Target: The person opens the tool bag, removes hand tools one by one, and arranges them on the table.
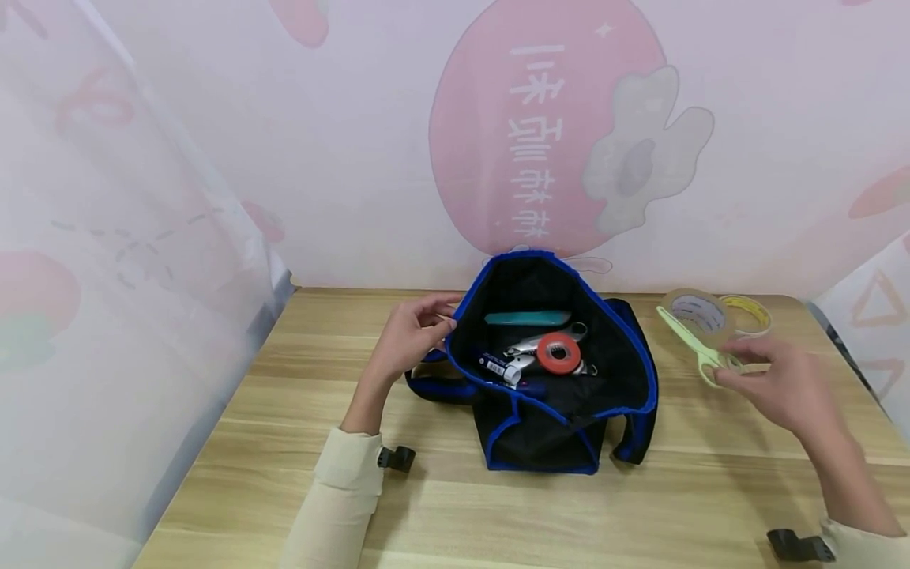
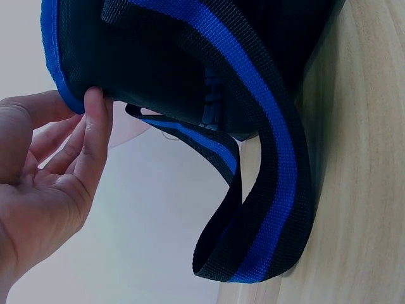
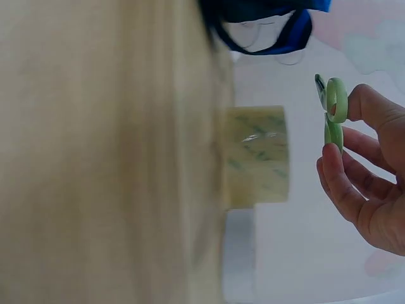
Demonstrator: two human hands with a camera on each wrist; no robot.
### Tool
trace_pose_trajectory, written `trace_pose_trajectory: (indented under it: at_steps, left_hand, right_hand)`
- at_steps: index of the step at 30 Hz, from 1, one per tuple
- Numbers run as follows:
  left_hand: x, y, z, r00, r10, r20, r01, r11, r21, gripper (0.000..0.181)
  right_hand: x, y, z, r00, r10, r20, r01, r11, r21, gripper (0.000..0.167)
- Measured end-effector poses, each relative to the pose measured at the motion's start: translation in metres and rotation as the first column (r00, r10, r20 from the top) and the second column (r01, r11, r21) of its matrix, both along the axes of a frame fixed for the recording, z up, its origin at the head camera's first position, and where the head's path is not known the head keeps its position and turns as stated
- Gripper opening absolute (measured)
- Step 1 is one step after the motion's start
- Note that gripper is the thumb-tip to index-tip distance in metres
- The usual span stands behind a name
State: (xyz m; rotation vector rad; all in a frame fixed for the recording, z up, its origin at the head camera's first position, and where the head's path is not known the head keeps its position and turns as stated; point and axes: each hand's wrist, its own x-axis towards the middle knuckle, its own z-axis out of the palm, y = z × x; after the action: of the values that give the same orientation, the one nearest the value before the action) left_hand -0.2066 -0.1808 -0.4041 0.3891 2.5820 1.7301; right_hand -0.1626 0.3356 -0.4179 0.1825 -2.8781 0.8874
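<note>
A black bag [image 1: 543,446] with blue trim stands with its mouth spread toward the head camera. My left hand [image 1: 411,338] pinches the bag's left rim between thumb and fingers; the left wrist view shows this grip above a looped strap [image 2: 278,158]. Right of the bag, my right hand [image 1: 789,387] holds light green scissors [image 1: 688,338] by the handles, raised off the table. Inside the bag lie a teal cutter-like tool [image 1: 528,318], a red roll [image 1: 560,367], a white-capped blue tube [image 1: 500,367] and silver metal tools [image 1: 529,344], partly overlapping.
Behind the scissors, a wide tape roll [image 1: 716,325] and a narrower yellow-lined roll [image 1: 752,303] rest near the back edge of the wooden table [image 1: 284,466]. A strap [image 1: 636,431] hangs at the bag's right side. Patterned cloth [image 1: 355,158] stands behind the table.
</note>
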Motion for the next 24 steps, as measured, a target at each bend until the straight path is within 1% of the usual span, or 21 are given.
trace_pose_trajectory:
  at_steps: [4,6,8,13,19,24]
  left_hand:
    - [0.001,-0.001,0.0,1.0,0.007,0.004,-0.007,1.0,-0.004,0.04]
    - [0.0,-0.001,0.0,1.0,0.009,0.007,-0.009,1.0,-0.002,0.04]
    - [0.0,-0.001,0.0,1.0,0.012,0.007,-0.012,1.0,-0.002,0.04]
    - [0.0,-0.001,0.0,1.0,0.01,0.003,-0.01,1.0,-0.011,0.04]
    - [0.0,0.0,0.001,1.0,0.006,-0.001,-0.006,1.0,-0.01,0.039]
    - [0.0,0.0,-0.001,1.0,0.002,-0.004,-0.002,1.0,-0.014,0.04]
  right_hand:
    - [-0.004,0.0,-0.013,0.999,0.028,-0.031,-0.027,0.998,0.05,0.039]
    - [-0.006,0.0,-0.018,0.998,0.047,-0.045,-0.045,0.997,0.058,0.035]
    - [-0.008,-0.001,-0.023,0.998,0.057,-0.04,-0.054,0.997,0.06,0.033]
    - [-0.009,0.0,-0.03,0.998,0.054,0.013,-0.054,0.997,0.046,0.029]
    - [-0.009,0.004,-0.032,0.995,0.044,0.085,-0.05,0.996,0.071,0.033]
    - [-0.011,0.006,-0.033,0.987,0.055,0.151,-0.068,0.995,0.078,0.033]
